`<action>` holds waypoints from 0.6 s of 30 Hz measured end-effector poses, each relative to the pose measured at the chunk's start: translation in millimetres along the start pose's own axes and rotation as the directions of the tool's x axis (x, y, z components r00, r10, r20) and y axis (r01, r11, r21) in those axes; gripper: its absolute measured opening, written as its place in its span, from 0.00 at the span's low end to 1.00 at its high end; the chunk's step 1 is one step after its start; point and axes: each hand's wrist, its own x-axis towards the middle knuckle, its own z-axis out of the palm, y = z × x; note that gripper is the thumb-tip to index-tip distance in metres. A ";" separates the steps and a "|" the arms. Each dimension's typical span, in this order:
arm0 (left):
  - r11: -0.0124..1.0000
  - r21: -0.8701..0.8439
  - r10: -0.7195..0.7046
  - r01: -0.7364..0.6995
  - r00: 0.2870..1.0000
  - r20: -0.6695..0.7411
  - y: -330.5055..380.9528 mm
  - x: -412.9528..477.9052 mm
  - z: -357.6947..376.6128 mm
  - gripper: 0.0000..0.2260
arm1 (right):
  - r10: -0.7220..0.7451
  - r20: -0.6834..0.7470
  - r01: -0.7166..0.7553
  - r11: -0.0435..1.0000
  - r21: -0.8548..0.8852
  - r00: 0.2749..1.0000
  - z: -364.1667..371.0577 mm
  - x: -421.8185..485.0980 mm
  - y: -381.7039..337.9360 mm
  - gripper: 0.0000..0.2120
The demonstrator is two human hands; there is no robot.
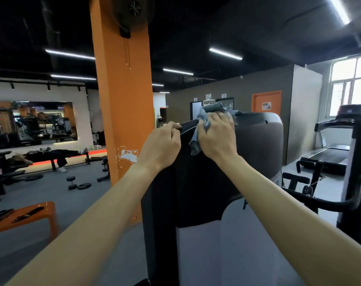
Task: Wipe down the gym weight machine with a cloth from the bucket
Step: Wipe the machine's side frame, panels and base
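Up at the top edge of the machine [258, 141], our left hand [163, 145] curls round the rim to brace while our right hand [216, 137] clutches the bunched cloth [197, 141] against it, mid-wipe we reckon.

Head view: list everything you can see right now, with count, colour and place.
weight machine: one, black, centre foreground
cloth: one, grey-blue, on the machine's top edge
pillar: one, orange, behind the machine, left of centre
bench: one, orange, lower left
dumbbell: one, black, floor left of the pillar
weight plates: several, black, floor at left
mirror: one, left wall
treadmill: one, black and grey, far right
window: one, bright, upper right
left hand: grips the machine's top edge
right hand: holds the cloth against the machine's top
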 end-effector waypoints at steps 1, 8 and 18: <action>1.000 -0.002 -0.010 0.010 1.000 -0.007 -4.5 -3.2 -3.6 0.15 | -0.037 0.036 0.038 0.999 -0.028 0.999 2.5 -1.6 -11.5 0.21; 0.993 -0.008 -0.117 0.116 0.993 -0.031 -39.2 -26.1 -23.1 0.11 | -0.453 0.346 0.506 0.859 -0.077 0.822 7.6 -18.7 -41.7 0.26; 0.960 -0.071 -0.256 0.272 0.951 0.175 -69.4 -55.6 -36.0 0.18 | -0.322 0.350 0.404 0.894 -0.194 0.880 16.1 -30.6 -73.7 0.26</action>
